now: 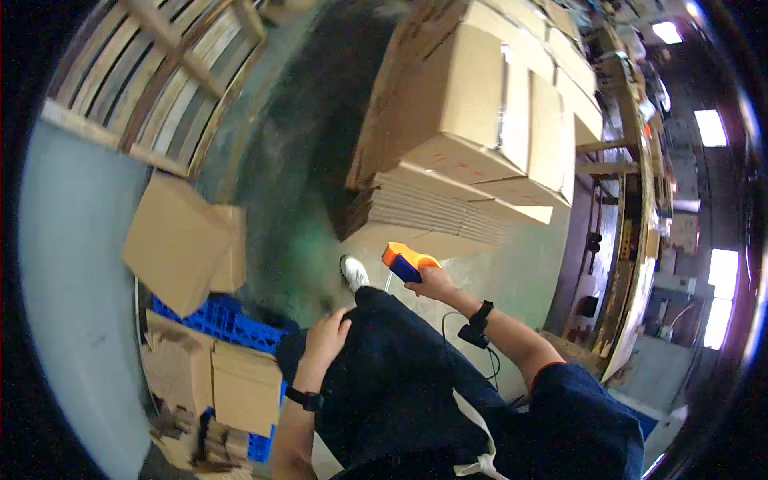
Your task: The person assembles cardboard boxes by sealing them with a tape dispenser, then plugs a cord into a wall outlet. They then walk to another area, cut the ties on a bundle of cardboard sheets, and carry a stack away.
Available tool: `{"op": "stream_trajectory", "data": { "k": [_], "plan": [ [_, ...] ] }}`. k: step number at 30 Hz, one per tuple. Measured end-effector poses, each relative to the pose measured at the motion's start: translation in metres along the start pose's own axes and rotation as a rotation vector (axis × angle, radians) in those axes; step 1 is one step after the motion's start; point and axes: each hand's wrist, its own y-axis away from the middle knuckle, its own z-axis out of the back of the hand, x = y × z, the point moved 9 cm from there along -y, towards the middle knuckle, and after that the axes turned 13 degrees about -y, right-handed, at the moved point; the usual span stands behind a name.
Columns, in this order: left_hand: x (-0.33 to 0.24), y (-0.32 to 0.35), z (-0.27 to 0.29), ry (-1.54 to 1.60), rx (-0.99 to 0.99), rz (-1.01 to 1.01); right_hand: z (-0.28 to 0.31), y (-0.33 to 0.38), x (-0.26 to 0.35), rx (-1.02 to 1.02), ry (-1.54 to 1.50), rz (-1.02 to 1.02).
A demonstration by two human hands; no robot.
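Note:
In my right hand (434, 285) is an orange and dark blue handheld tool (408, 262), held out in front of my right leg with the fingers wrapped round it. Its exact kind is not clear. My left hand (326, 336) hangs over my left thigh, thumb apart from the fingers, with nothing visible in it. Beyond the tool rises a stack of flattened cardboard (432, 210), and above it sit large cardboard boxes (472, 104) with tape along a seam.
Wooden pallets (152, 80) lean at the far left. Below them a cardboard box (180, 244) stands by a blue plastic crate (224, 324), with more cardboard (244, 384) nearer me. Wooden shelving (632, 264) runs along the right. A thin black cable (448, 336) hangs beside my right leg.

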Motion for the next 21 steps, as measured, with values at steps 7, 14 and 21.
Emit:
{"op": "stream_trajectory", "data": {
  "k": [7, 14, 21],
  "plan": [
    [-0.027, -0.028, -0.091, -0.199, 0.038, -0.107, -0.015, 0.046, -0.125, -0.252, -0.481, -0.101],
    [0.008, -0.012, -0.167, -0.018, -0.042, -0.026, -0.052, 0.107, -0.190, -0.232, -0.298, -0.251],
    [-0.040, -0.063, -0.197, -0.134, -0.214, -0.015, -0.026, 0.092, -0.271, -0.445, -0.247, -0.239]
  ]
}}
